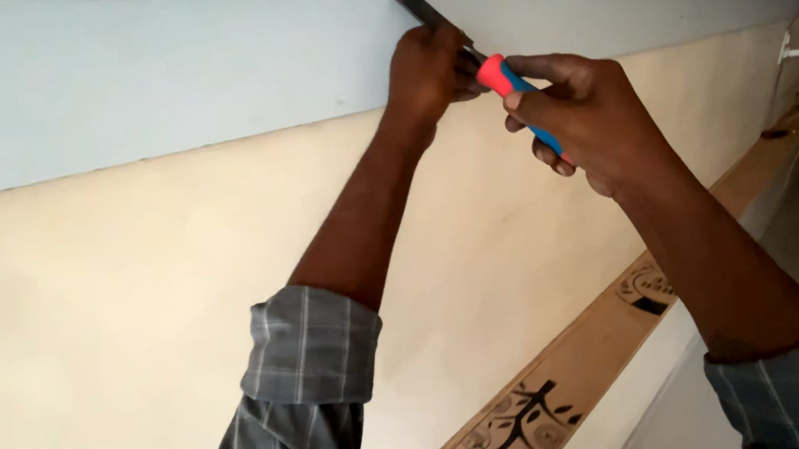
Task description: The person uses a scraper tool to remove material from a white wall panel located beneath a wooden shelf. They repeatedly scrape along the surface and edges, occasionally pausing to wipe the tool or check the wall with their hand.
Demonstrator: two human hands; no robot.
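A chisel (460, 43) with a red and blue handle was gripped in the closed right hand (585, 119) and steadied near its blade by the closed left hand (424, 71), its tip pressed against the pale blue panel (162, 91) beneath the top edge.

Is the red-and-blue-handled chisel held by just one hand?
No: the right hand grips the red-and-blue handle, while the left hand steadies the dark metal blade against the pale blue board.
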